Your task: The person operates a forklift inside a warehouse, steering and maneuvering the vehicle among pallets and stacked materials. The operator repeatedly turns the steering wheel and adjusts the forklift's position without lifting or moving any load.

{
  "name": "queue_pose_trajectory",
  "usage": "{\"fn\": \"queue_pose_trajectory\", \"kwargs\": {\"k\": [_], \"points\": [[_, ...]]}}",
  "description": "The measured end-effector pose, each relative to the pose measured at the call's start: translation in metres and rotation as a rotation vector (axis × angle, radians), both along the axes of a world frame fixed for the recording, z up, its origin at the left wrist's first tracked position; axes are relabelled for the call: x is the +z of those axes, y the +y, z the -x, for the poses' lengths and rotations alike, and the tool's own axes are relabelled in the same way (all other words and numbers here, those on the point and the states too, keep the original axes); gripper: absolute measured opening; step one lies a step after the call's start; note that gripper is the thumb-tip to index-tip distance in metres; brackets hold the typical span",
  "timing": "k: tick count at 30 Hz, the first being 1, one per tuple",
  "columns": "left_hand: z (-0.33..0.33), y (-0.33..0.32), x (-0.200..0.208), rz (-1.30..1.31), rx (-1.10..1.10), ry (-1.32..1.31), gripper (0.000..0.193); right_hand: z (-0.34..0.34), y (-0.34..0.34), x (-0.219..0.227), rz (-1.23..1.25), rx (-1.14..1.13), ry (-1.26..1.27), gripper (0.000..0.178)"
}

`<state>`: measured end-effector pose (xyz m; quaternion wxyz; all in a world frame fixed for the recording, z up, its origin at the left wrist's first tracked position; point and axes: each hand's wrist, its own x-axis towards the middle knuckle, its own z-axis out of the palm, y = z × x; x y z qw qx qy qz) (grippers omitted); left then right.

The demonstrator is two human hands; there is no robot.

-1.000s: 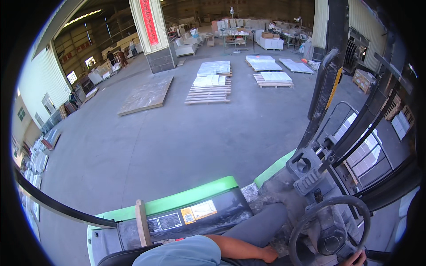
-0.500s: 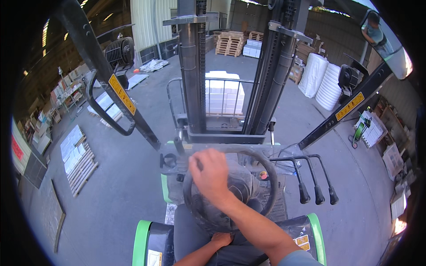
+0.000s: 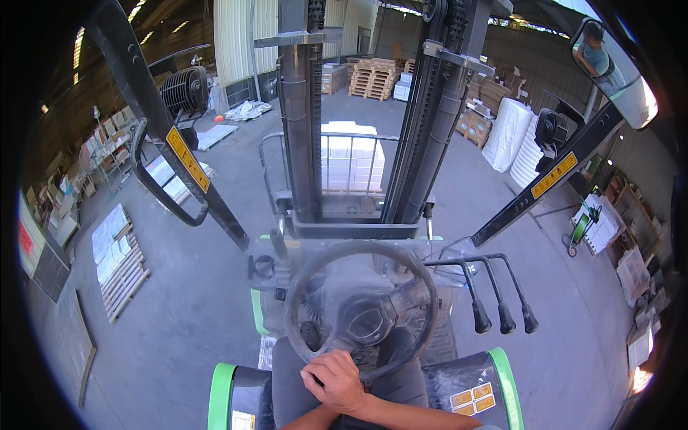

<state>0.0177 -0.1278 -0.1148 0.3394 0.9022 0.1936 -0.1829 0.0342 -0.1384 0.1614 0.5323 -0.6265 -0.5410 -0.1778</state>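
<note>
The black steering wheel (image 3: 431, 301) of a forklift is in front of me, with its round hub (image 3: 367, 320) facing up. My right hand (image 3: 333, 380) is closed at the lower left of the rim, fingers curled, its forearm crossing from the lower right. My left hand is mostly hidden beneath it; only the left forearm (image 3: 309, 418) shows. Three black hydraulic levers (image 3: 506, 319) stand to the right of the wheel, apart from both hands. Beyond the dash rise the dark mast (image 3: 298, 129) and load guard (image 3: 269, 161), with a stack of white boxes (image 3: 351, 161) behind the bars.
At left, a pallet with white slabs (image 3: 118, 251) lies on the floor. Wooden pallets (image 3: 373, 77) are stacked far ahead. White wrapped rolls (image 3: 507, 132) stand right of the mast. Farther right is a green hand cart (image 3: 582, 229) beside white stacked goods. A mirror (image 3: 616, 68) hangs upper right.
My right hand has moved from the upper left of the wheel down to its lower rim, now covering my left hand. The surroundings have shifted slightly in view.
</note>
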Motion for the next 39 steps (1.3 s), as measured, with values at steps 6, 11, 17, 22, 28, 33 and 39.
{"fn": "queue_pose_trajectory", "kwargs": {"k": [6,11,17,22,28,33,39], "points": [[0.004,-0.002,-0.015,0.006,0.010,-0.051,0.055,-0.002,0.026,0.008,0.042,0.077,-0.055,0.015],[0.009,-0.004,-0.025,0.007,0.017,-0.130,0.055,-0.015,0.054,0.028,0.022,0.073,-0.118,0.014],[0.006,0.001,0.017,0.079,-0.073,0.158,0.051,-0.046,0.091,0.069,-0.044,0.034,-0.194,0.012],[0.012,0.002,0.034,0.090,-0.070,0.136,0.048,-0.093,0.093,0.090,-0.075,-0.134,-0.222,0.009],[0.027,-0.026,0.020,0.081,0.081,0.031,0.041,-0.131,0.059,0.096,-0.037,-0.163,-0.095,0.007],[-0.026,-0.066,0.013,0.062,-0.050,-0.033,0.038,-0.210,-0.039,0.088,-0.014,-0.327,0.067,0.019],[-0.055,-0.077,0.011,0.085,-0.061,0.000,0.037,-0.230,-0.116,0.063,-0.023,-0.553,0.262,0.022]]}}
